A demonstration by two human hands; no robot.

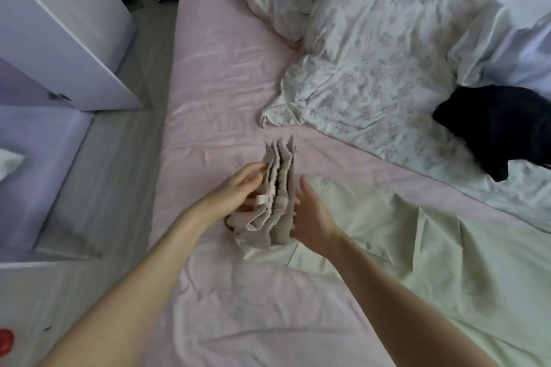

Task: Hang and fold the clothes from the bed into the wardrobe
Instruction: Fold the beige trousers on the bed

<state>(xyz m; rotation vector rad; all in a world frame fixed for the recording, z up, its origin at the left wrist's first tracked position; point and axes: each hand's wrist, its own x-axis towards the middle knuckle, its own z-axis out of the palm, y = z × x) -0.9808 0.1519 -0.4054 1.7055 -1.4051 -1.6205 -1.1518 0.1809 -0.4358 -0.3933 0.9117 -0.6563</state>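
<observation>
A beige garment (275,196), folded into a thick upright bundle with a drawstring showing, stands on the pink bed sheet (226,92). My left hand (243,184) presses against its left side with fingers fairly straight. My right hand (310,214) holds its right side, thumb up and fingers under the folds. A pale green garment (417,241) lies spread on the bed to the right of the bundle. A black garment (504,125) lies at the far right on the duvet. The white wardrobe (53,38) stands open at the left.
A crumpled floral duvet (372,62) covers the upper right of the bed. A white cloth (512,38) lies on it at the right edge. Grey floor (119,157) runs between bed and wardrobe. A small white folded item (9,162) sits on the wardrobe's lower shelf.
</observation>
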